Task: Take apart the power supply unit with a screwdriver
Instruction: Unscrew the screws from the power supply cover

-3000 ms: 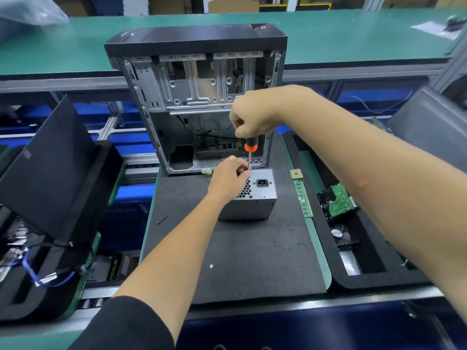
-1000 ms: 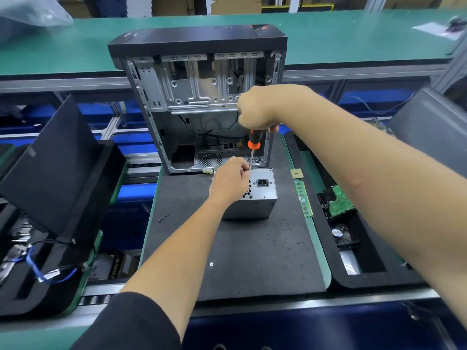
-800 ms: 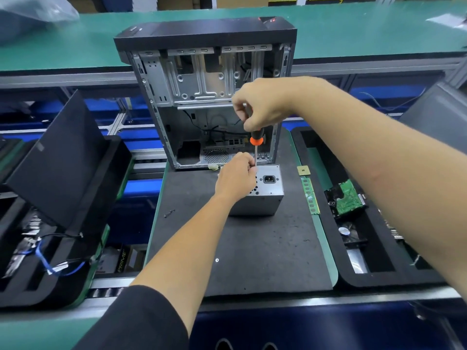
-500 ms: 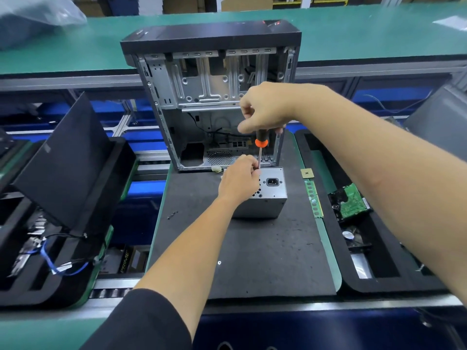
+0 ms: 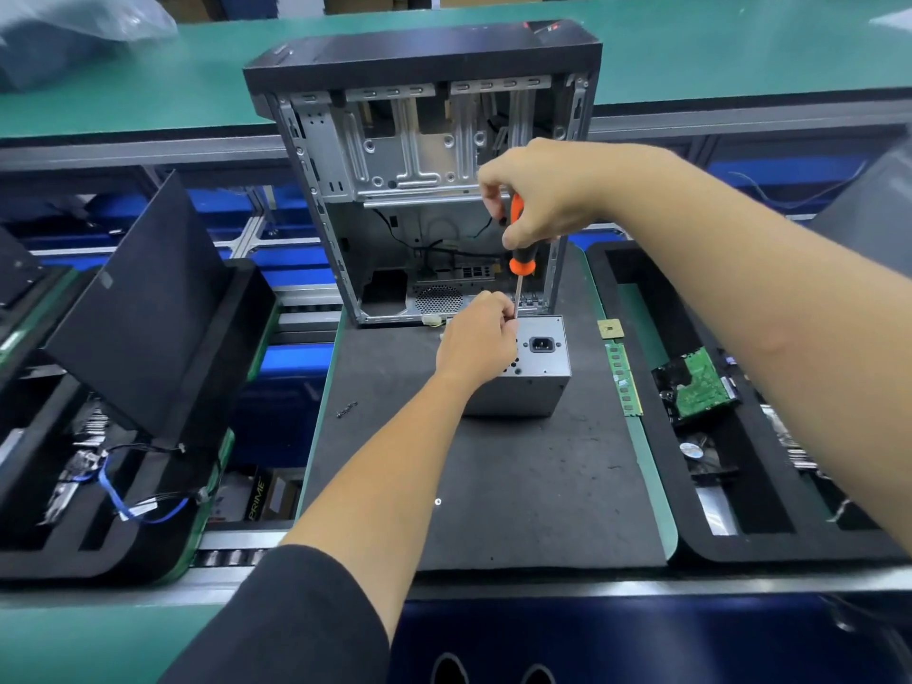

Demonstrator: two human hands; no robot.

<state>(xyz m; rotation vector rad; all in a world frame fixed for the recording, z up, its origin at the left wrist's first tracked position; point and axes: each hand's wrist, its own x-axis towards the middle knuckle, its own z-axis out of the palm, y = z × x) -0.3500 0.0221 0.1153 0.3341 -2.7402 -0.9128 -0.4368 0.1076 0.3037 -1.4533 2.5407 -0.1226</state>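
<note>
On the dark grey foam mat (image 5: 493,461) at the middle of the tabletop we see one silver, box-shaped metal power supply unit (image 5: 538,372), standing just in front of one open grey steel computer case with a black top panel (image 5: 419,140). One black power socket shows on the unit's upward face.

We count two hands. Our left hand (image 5: 476,340) rests on the top of the unit, its fingers (image 5: 496,313) curled and pinching the thin metal shaft near its lower end. Our right hand (image 5: 533,190) is above it, fingers wrapped round the handle of one orange-and-black screwdriver (image 5: 518,261), which stands nearly upright with its tip at the unit's rear top edge. The tip itself is hidden behind the left fingers.

Left of the unit, a small cluster of dark screws (image 5: 346,410) lies on the mat; we cannot tell how many. One lone pale screw (image 5: 437,501) lies nearer to us.

Right of the mat lie one green memory stick (image 5: 623,382) and one small square gold chip (image 5: 610,330). Beyond them, one black foam tray (image 5: 636,486) holds one green circuit board (image 5: 701,382). At the left, another black foam tray (image 5: 148,535) holds one blue cable (image 5: 123,501).
</note>
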